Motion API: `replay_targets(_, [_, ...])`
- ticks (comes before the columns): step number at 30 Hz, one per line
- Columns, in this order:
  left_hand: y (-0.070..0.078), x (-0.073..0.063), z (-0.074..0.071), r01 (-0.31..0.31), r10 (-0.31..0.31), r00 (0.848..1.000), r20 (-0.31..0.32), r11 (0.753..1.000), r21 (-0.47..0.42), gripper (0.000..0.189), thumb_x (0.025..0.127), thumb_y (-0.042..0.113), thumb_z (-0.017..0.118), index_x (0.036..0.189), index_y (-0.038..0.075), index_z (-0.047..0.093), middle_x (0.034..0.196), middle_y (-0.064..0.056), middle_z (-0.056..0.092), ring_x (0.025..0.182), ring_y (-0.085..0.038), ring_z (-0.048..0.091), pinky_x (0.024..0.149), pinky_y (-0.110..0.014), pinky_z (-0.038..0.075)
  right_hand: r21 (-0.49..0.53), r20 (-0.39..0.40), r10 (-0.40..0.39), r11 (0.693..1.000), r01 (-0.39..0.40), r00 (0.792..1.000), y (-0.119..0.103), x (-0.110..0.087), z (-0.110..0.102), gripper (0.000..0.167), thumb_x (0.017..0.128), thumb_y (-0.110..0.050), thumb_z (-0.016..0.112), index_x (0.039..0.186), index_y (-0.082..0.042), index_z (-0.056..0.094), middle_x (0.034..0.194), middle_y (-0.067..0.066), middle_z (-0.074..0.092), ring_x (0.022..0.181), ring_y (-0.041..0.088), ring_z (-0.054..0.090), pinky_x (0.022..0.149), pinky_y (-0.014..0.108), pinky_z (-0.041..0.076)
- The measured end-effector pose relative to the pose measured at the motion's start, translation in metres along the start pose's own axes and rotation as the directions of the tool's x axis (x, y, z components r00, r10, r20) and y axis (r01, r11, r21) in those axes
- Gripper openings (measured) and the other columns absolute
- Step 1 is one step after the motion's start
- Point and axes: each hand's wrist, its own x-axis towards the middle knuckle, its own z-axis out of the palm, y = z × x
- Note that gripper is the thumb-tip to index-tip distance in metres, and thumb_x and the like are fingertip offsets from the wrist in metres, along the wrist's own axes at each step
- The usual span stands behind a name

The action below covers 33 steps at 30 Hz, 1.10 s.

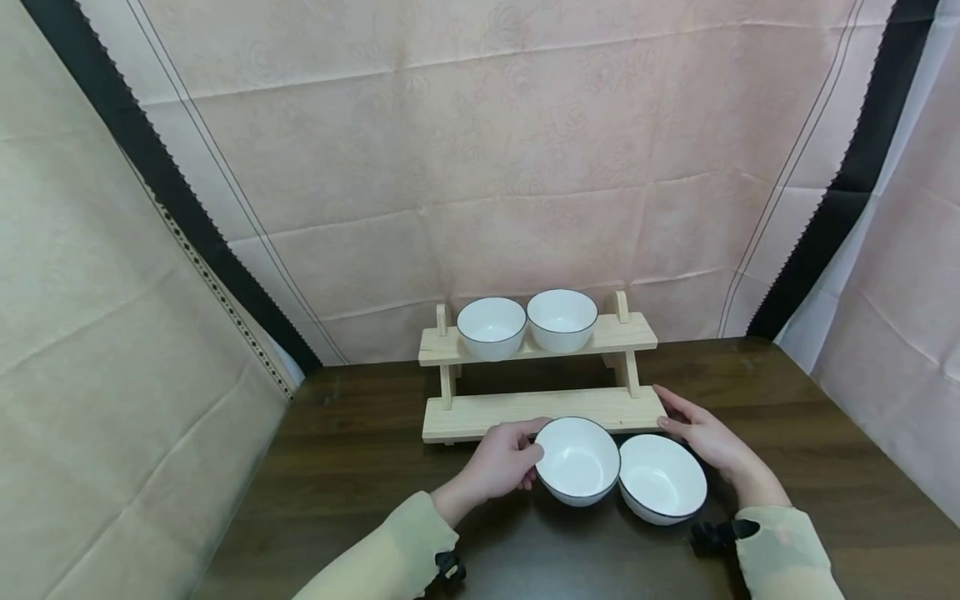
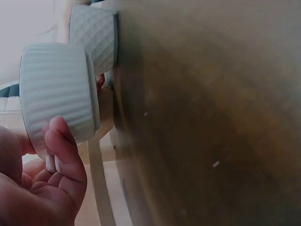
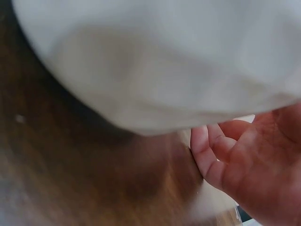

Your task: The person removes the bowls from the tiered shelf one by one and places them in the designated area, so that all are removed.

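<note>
Held bowl (image 1: 577,458): off the table (image 1: 337,517), before the lower shelf (image 1: 525,410), gripped at nine o'clock, probably to keep it level.
Second bowl (image 1: 662,479): on the table, at its four o'clock.
Left hand (image 1: 501,460): thumb and curled fingers clamped on bowl wall.
Right hand (image 1: 701,433): at shelf's three-o'clock end, thumb and fingers apart, seemingly steadying it.
</note>
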Motion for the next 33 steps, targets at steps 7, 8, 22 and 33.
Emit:
replay_targets(7, [-0.006,-0.007,0.006,-0.009,0.010,0.999,0.039,1.000,-0.018,0.045,0.089,0.012,0.053,0.131,0.028,0.054,0.059,-0.004,0.057,0.046,-0.018,0.057,0.043,-0.032,0.051,-0.014,-0.006,-0.007,1.000,0.007,1.000,-0.001,0.000,0.000,0.066,0.095,-0.036,0.048,0.151,-0.020,0.015,0.154,0.022,0.018,0.139,0.044,0.019,0.104,0.065,0.024])
replay_targets(8, [-0.006,-0.008,0.006,-0.009,0.010,0.999,0.041,1.000,-0.018,0.045,0.089,0.012,0.053,0.131,0.028,0.054,0.059,-0.005,0.057,0.046,-0.018,0.057,0.043,-0.033,0.051,-0.018,-0.007,-0.006,1.000,0.006,1.000,-0.001,0.000,0.000,0.066,0.095,-0.036,0.048,0.151,-0.020,0.015,0.154,0.021,0.018,0.140,0.045,0.018,0.104,0.066,0.023])
replay_targets(22, [-0.007,-0.014,-0.004,-0.012,0.008,0.995,0.098,0.999,0.047,0.043,0.090,0.013,0.053,0.128,0.032,0.056,0.059,-0.003,0.058,0.046,-0.018,0.056,0.044,-0.032,0.051,-0.037,-0.005,0.006,0.999,-0.006,1.000,-0.004,0.001,-0.003,0.068,0.095,-0.039,0.048,0.151,-0.021,0.015,0.155,0.021,0.016,0.140,0.045,0.015,0.104,0.068,0.019])
replay_targets(33, [-0.012,-0.008,-0.003,-0.038,0.025,0.986,0.166,0.996,0.077,0.044,0.091,0.013,0.051,0.132,0.028,0.053,0.061,-0.002,0.057,0.047,-0.017,0.055,0.045,-0.032,0.051,-0.022,-0.008,0.002,1.000,-0.002,1.000,-0.001,0.000,-0.001,0.066,0.096,-0.037,0.047,0.151,-0.019,0.015,0.154,0.021,0.016,0.141,0.045,0.014,0.105,0.067,0.018])
